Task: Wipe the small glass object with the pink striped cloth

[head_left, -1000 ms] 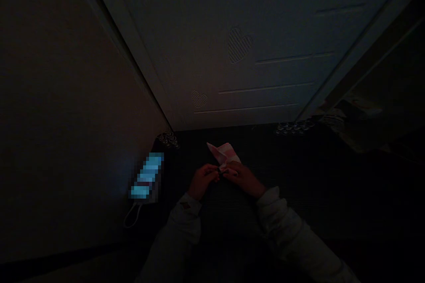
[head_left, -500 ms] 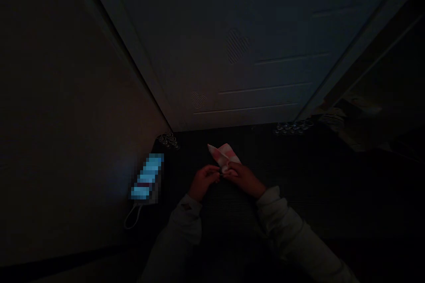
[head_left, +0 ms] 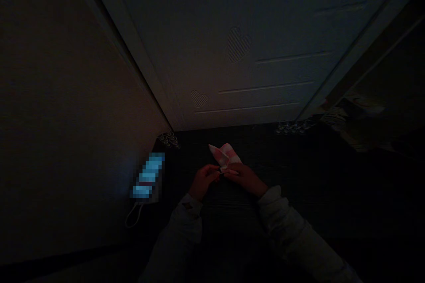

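The cloth [head_left: 229, 152], pink and white and partly folded, lies over the middle of the dark tabletop [head_left: 299, 194], nearer its far edge, one pointed corner toward that edge. The right hand [head_left: 245, 177] grips the cloth's near end between thumb and fingers. The left hand [head_left: 201, 181] is just beside it, thumb and fingertips drawn together near the cloth's near end; it is too dark to tell whether they grip anything. Both wrists come out of pale sleeves [head_left: 277, 208] from the near edge.

Toward the left edge stands a lit device [head_left: 148, 177], blurred into blocks, with a white cord loop [head_left: 133, 216] at its near end. Ring-like trim [head_left: 168, 140] sits at the far left corner, and more by the far right corner. A pale panel [head_left: 272, 22] with raised hearts [head_left: 238, 44] rises along the far edge.
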The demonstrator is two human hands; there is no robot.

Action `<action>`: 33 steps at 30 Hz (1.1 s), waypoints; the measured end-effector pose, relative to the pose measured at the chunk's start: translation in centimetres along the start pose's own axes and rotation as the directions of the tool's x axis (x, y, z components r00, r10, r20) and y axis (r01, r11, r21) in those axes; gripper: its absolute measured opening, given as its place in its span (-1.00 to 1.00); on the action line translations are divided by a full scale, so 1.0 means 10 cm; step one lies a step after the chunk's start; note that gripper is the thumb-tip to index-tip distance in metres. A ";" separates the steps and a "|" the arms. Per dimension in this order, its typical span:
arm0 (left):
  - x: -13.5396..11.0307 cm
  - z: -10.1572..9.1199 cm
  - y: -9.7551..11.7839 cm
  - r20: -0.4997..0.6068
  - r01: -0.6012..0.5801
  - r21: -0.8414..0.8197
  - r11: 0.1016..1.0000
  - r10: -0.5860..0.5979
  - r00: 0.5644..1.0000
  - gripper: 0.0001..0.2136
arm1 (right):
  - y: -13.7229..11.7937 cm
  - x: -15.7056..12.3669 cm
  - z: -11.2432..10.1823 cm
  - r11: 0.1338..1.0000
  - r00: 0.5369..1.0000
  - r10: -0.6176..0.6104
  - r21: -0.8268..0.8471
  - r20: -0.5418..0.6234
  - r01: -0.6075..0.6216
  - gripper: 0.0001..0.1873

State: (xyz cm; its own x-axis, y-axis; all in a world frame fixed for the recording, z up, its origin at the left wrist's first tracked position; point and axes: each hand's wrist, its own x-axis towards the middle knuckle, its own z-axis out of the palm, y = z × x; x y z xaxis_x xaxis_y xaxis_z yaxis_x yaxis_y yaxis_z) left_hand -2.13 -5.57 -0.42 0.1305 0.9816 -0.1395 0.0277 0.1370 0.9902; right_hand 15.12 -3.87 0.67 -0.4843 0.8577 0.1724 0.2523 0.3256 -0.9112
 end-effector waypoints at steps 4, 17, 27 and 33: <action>-0.02 -0.01 0.01 0.043 -0.025 0.009 1.000 0.024 0.999 -0.78 | 0.01 0.00 0.00 1.000 1.000 0.029 -0.005 0.001 -0.029 -0.80; 0.01 0.01 0.00 -0.031 -0.019 -0.072 0.997 0.017 0.999 -0.76 | 0.01 0.01 0.03 0.998 0.999 -0.049 0.025 0.001 0.049 -0.73; -0.01 -0.02 -0.03 0.018 -0.011 -0.109 0.994 0.013 1.000 -0.76 | -0.01 0.00 0.01 0.970 0.992 0.101 0.212 0.075 -0.115 -0.71; 0.01 -0.01 -0.05 0.017 0.022 -0.154 0.988 -0.019 1.000 -0.79 | 0.00 -0.01 0.03 0.986 0.993 0.106 0.126 0.058 -0.112 -0.73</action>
State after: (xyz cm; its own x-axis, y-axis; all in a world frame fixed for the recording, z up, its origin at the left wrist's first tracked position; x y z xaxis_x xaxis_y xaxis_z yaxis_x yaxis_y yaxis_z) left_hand -2.25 -5.50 -0.89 0.1471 0.9763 -0.1585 -0.1228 0.1770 0.9765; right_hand 14.86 -4.06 0.58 -0.5027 0.8628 0.0532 0.1974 0.1745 -0.9647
